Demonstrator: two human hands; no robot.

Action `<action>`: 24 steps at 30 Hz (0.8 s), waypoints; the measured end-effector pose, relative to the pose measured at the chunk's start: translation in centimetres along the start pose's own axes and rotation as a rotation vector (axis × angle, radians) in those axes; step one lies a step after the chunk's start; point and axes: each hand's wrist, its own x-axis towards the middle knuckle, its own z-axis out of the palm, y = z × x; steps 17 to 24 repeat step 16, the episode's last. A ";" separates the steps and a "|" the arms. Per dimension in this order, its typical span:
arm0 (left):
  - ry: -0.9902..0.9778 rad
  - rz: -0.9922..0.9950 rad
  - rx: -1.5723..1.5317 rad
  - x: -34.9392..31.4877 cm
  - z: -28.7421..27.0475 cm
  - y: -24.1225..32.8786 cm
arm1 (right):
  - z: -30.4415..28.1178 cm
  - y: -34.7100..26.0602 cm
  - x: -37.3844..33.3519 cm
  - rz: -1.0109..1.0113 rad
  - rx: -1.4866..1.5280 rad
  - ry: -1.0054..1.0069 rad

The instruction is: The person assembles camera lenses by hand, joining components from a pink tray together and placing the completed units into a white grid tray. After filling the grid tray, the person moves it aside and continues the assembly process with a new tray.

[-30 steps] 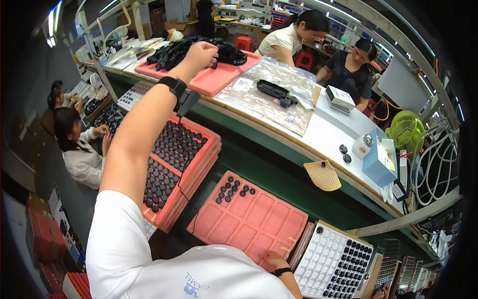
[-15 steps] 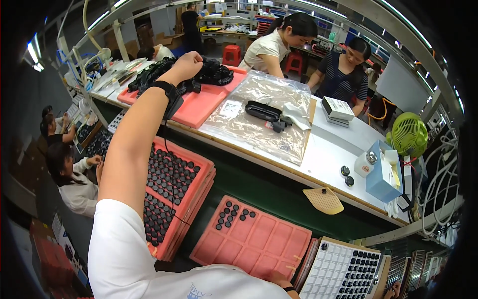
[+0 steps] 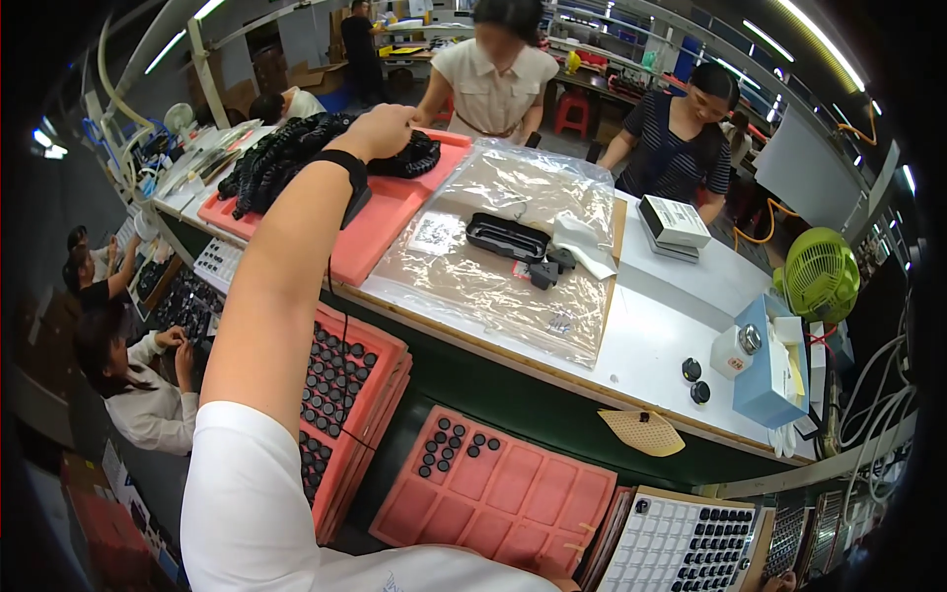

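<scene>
My left arm stretches far across the workbench. My left hand, with a black band at the wrist, is closed above a heap of black coiled cables on a pink tray; whatever its fingers hold is hidden. My right hand is low at the near edge of a pink compartment tray, mostly hidden by my white shirt, so its fingers do not show. Several small round black parts sit in that tray's left compartments. Left of it, stacked pink trays carry many similar black parts.
On the bench are a plastic-covered board, an open black case, small boxes, a blue box and a green fan. Two co-workers stand across the bench. A white tray of black parts is at lower right.
The view has shifted slightly. My left arm still reaches over the cable heap. The co-worker in the light shirt has turned toward the bench, and the black case now appears open.
</scene>
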 end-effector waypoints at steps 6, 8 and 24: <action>-0.040 -0.034 -0.001 1.0 1.8 -4.7 | 0.6 0.3 0.7 0.056 -0.017 0.009; -0.031 -0.029 -0.010 1.8 2.3 -5.1 | 0.8 0.9 1.3 0.055 -0.025 0.014; -0.161 -0.177 0.121 3.3 2.3 -2.6 | -0.8 -2.1 0.2 0.144 -0.025 -0.008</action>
